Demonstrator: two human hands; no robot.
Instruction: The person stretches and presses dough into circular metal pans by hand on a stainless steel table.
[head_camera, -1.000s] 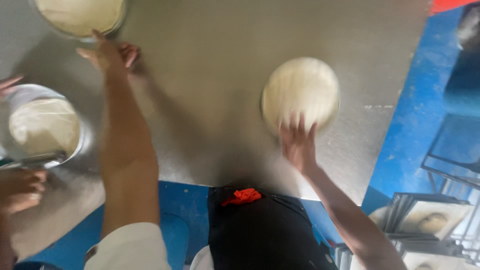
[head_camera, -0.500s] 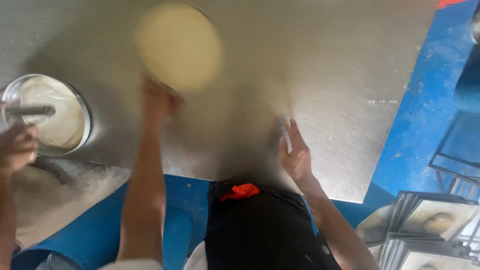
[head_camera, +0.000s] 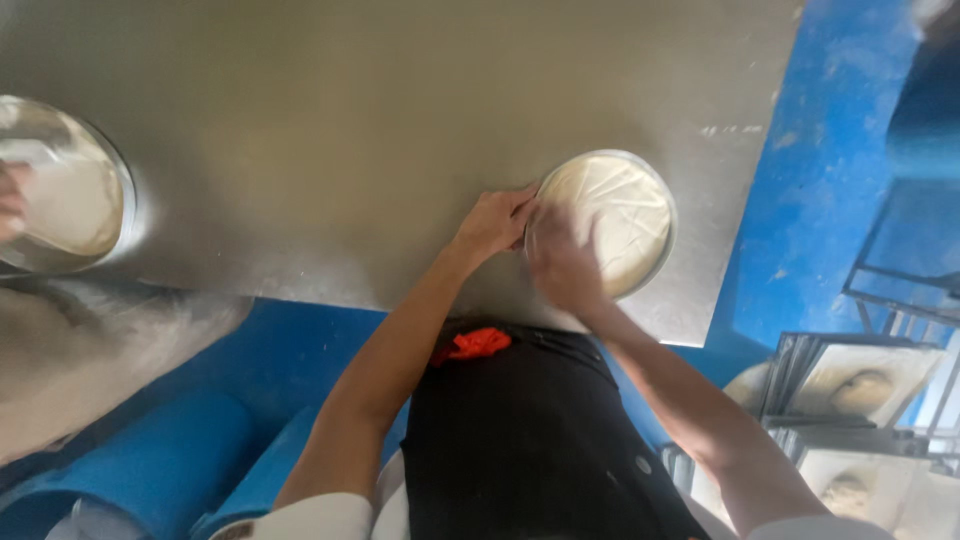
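- Round metal pan (head_camera: 655, 200) w/ flat pale dough (head_camera: 612, 205) sitting nr worktop (head_camera: 400, 120) near-right corner.
- Left hand (head_camera: 492, 222) fingers touching pan rim; right hand (head_camera: 562, 262) pressing flat on dough, not gripping.
- Dough looking soft, prob. sticky; pan stiff, light, so grip by rim.
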